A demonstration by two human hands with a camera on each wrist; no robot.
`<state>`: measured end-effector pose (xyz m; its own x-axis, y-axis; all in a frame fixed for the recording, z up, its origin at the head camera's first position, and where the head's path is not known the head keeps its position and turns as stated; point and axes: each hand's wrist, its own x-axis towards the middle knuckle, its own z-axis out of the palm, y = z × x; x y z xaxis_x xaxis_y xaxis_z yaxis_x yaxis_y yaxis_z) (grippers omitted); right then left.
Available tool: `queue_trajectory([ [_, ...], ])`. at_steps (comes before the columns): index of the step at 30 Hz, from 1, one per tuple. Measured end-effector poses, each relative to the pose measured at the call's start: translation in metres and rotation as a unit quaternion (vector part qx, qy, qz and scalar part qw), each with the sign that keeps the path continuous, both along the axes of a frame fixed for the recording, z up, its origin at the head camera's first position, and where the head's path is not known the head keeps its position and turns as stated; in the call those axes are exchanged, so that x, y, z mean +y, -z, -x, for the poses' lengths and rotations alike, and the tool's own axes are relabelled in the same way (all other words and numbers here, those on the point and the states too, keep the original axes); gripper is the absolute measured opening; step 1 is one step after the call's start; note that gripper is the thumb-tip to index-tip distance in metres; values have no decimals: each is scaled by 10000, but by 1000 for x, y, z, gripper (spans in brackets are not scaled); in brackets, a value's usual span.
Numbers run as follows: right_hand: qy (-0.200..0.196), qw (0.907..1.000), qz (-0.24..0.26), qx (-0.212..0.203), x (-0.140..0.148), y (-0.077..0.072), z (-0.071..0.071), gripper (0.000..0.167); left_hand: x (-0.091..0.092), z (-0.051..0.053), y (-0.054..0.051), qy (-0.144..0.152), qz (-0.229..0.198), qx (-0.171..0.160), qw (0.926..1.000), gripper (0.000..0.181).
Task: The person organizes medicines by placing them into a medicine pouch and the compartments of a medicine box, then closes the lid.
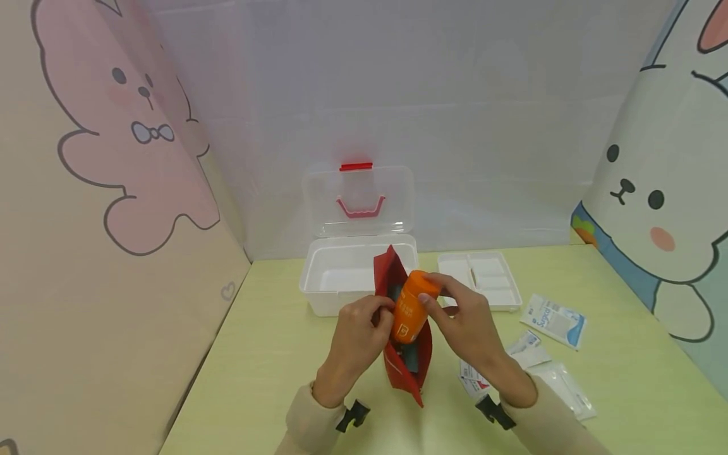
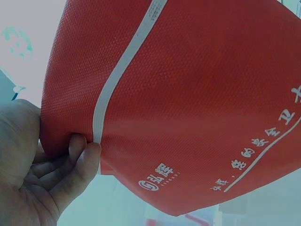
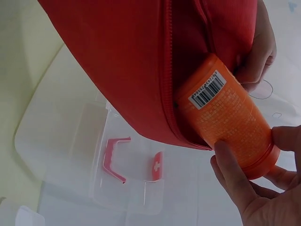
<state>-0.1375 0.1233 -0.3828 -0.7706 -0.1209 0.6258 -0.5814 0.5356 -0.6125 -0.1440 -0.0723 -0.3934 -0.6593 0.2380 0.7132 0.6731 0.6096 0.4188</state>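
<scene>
An orange bottle (image 1: 411, 309) with a barcode label tilts in the mouth of a red zippered pouch (image 1: 407, 379). My right hand (image 1: 469, 319) grips the bottle by its cap end; in the right wrist view the fingers and thumb of that hand (image 3: 270, 188) wrap the cap, while the bottle's base (image 3: 202, 87) lies within the opening. My left hand (image 1: 359, 338) pinches the pouch's edge, and the left wrist view shows its thumb and fingers on the red fabric (image 2: 188, 94) by the white zipper tape. Something grey-green shows inside the pouch; its kind is unclear.
Behind the pouch stands a clear-lidded white box (image 1: 324, 284), its lid (image 1: 358, 205) raised against the backdrop. A white divided tray (image 1: 495, 281) lies to its right. On the right lie a surgical packet (image 1: 553, 321) and several small packets (image 1: 563, 388).
</scene>
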Motion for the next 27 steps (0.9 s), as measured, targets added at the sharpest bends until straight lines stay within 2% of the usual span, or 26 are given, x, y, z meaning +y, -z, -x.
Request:
queue_trajectory([
  [16,-64,10000,-13,74,-13,18,2,38,0,-2,0,228,58,-31,9997,9],
  [27,288,9990,-329,35,-23,25,4,38,4,-2,6,267,133,185,9994,9],
])
